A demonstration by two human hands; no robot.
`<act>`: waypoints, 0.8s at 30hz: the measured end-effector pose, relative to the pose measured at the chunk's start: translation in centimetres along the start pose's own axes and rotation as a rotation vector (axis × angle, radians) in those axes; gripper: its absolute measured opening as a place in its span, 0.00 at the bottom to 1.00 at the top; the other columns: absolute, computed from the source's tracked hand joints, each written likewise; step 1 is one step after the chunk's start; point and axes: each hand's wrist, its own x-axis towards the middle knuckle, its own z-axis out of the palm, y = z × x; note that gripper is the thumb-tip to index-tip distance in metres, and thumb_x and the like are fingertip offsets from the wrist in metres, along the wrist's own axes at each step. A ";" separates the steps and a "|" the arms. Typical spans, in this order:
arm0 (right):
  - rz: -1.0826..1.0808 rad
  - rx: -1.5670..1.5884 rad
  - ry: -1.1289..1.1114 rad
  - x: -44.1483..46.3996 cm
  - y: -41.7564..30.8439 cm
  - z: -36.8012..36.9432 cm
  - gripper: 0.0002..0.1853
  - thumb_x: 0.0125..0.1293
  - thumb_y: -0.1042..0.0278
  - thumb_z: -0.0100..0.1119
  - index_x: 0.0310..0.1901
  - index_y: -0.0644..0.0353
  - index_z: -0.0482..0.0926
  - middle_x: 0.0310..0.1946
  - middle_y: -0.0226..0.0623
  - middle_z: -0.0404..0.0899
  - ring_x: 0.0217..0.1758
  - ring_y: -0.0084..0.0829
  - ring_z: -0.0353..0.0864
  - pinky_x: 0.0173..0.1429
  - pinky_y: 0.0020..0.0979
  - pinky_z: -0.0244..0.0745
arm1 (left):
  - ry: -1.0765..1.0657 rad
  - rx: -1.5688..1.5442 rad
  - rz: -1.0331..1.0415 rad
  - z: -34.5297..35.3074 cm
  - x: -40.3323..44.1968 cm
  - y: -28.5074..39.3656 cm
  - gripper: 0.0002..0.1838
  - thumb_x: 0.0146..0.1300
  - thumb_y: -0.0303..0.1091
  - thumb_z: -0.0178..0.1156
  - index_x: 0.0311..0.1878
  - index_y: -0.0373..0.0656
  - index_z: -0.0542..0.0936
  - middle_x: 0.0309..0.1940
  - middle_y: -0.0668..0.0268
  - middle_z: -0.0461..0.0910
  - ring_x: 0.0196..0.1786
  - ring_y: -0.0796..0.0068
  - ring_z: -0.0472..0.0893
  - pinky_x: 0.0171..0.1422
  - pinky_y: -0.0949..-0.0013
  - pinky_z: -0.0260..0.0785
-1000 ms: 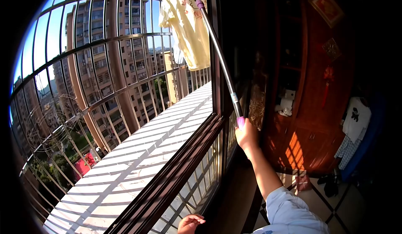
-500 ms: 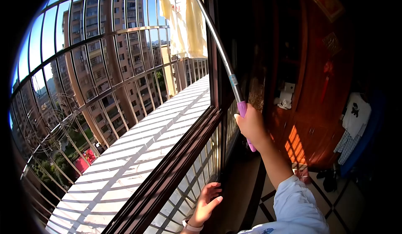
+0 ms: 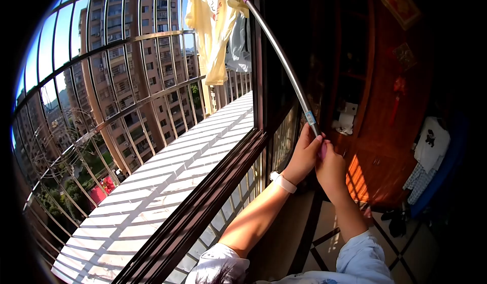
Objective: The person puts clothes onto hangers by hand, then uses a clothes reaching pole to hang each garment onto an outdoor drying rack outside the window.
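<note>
A long metal clothes pole (image 3: 283, 55) with a pink-purple handle slants up and left through the open window. My left hand (image 3: 303, 155) is closed around it just below a blue label. Directly beneath, my right hand (image 3: 331, 168) grips the handle, the two hands nearly touching. At the pole's upper part hangs a pale yellow T-shirt (image 3: 213, 30), its hem swung to the left. Behind it shows a light grey garment (image 3: 238, 45). The pole's top end is out of view, so I cannot tell how it meets the shirt.
Dark window frame rails (image 3: 203, 197) run diagonally below the pole. Outside are a white ledge (image 3: 152, 203) and curved metal security bars (image 3: 122, 114). To the right stands a reddish wooden cabinet (image 3: 388, 157), with clothes (image 3: 431, 142) over something blue.
My left hand has risen from the window and closed on the pole. The pole and right hand have shifted right and down. The yellow shirt has turned and swung, baring the grey garment.
</note>
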 end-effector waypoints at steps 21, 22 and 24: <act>0.223 0.231 -0.182 -3.9 1.0 5.4 0.18 0.49 0.72 0.59 0.44 0.62 0.72 0.30 0.52 0.76 0.36 0.50 0.76 0.37 0.39 0.72 | 0.121 0.212 -0.030 -5.8 -3.9 -2.3 0.23 0.61 0.20 0.49 0.59 0.41 0.57 0.33 0.71 0.68 0.35 0.84 0.70 0.41 0.79 0.64; 0.244 0.226 -0.202 -3.6 0.5 5.3 0.18 0.50 0.72 0.59 0.45 0.62 0.72 0.31 0.52 0.76 0.37 0.50 0.76 0.38 0.38 0.72 | 0.120 0.231 -0.029 -6.1 -3.7 -2.1 0.24 0.60 0.20 0.49 0.59 0.41 0.57 0.33 0.71 0.67 0.35 0.84 0.69 0.41 0.79 0.64; 0.253 0.372 -0.219 -3.5 1.3 7.4 0.17 0.51 0.77 0.58 0.45 0.64 0.72 0.37 0.45 0.78 0.42 0.37 0.79 0.44 0.31 0.72 | 0.117 0.269 0.015 -6.1 -3.4 -1.2 0.26 0.60 0.21 0.50 0.61 0.42 0.57 0.34 0.72 0.67 0.37 0.84 0.67 0.44 0.77 0.62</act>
